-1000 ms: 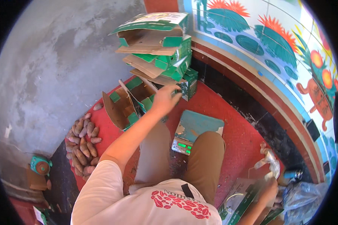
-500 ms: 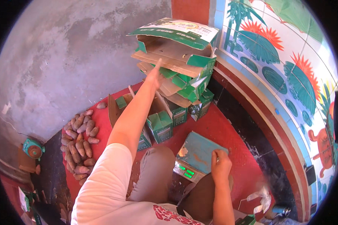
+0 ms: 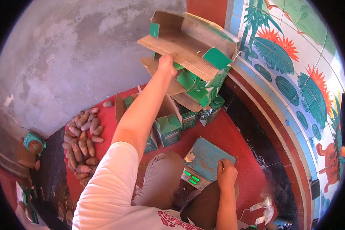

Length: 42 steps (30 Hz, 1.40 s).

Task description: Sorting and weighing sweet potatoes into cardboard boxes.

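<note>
My left hand (image 3: pixel 166 65), arm stretched forward, is closed on the front flap of an open cardboard box (image 3: pixel 184 50). That box is green outside and brown inside, tilted on top of a stack of similar boxes (image 3: pixel 197 90). The fingers are partly hidden under the flap. Close to my knees sits a digital scale (image 3: pixel 207 159) with a worn blue platform and a lit green display. At the right corner of its platform is my right hand (image 3: pixel 227 174), fingers curled in; whether anything is inside them is hidden.
Sweet potatoes (image 3: pixel 80 143) lie heaped on the red mat (image 3: pixel 237 132) to my left. Open green boxes (image 3: pixel 168 128) stand below the stack. A teal round device (image 3: pixel 34 143) is by the grey wall. Clear plastic wrap (image 3: pixel 266 209) lies at the lower right, near the tiled wall (image 3: pixel 310 96).
My left hand has taken hold of the top box's flap, and the box has tipped back, its printed lid swinging up and away. My right hand stays by the scale.
</note>
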### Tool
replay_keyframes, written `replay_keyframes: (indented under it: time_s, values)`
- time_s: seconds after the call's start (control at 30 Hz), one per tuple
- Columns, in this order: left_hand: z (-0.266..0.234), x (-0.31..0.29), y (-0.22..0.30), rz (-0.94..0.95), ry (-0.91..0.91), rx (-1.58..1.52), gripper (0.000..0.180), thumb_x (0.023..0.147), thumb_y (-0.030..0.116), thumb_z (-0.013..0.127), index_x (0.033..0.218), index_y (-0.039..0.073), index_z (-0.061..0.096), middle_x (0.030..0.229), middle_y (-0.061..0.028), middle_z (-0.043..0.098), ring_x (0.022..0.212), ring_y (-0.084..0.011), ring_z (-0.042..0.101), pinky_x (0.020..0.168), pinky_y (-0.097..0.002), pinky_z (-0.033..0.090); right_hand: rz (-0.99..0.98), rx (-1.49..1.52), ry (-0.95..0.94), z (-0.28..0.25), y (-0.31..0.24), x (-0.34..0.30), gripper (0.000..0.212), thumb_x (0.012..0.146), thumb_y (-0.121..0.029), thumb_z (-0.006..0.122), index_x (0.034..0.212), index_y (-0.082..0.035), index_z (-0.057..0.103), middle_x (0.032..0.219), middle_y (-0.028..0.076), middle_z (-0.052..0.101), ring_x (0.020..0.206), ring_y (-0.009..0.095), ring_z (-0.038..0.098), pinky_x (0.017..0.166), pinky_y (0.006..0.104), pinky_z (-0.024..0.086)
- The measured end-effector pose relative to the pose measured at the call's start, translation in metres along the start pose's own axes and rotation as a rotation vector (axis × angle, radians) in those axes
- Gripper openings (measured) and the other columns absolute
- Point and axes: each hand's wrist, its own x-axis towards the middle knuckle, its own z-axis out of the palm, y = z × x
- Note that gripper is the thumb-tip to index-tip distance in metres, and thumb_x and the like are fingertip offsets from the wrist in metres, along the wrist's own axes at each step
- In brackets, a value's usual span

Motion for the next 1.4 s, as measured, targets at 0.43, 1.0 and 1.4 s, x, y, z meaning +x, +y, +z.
replay_keyframes:
  time_s: [0.43,1.0,1.4]
  values:
    - [-0.081,-0.160,0.199,0.288,0.018,0.001,0.033,0.084,0.005,0.052,0.116,-0.001,0.044,0.111,-0.0179,0.055,0.103,-0.0314,0.053,0.092,-0.0480,0.043,-0.072,-0.079,0.013,0.014,0.019,-0.004,0.008,0.079,-0.011,0.058,0.078,-0.003,0.059,0.076,0.017,0.060,0.072,0.036,0.059,0.062,0.0428,0.047]
    - [-0.550,-0.343,0.332,0.777,0.718,-0.293,0.015,0.085,0.007,0.053,0.099,0.002,0.055,0.097,-0.0111,0.062,0.087,-0.0264,0.061,0.075,-0.0431,0.053,-0.109,-0.368,-0.181,0.015,0.050,-0.009,0.015,0.081,-0.015,0.055,0.079,0.000,0.055,0.078,0.020,0.058,0.074,0.039,0.057,0.061,0.0459,0.044]
    - [-0.695,-0.471,0.228,0.830,1.064,-0.606,0.027,0.095,0.023,0.038,0.108,0.003,0.051,0.103,-0.0129,0.060,0.091,-0.0277,0.061,0.078,-0.0385,0.054,-0.348,-0.389,-0.279,0.020,0.034,-0.005,0.011,0.081,-0.012,0.055,0.079,-0.001,0.053,0.076,0.019,0.056,0.071,0.038,0.057,0.059,0.0444,0.044]
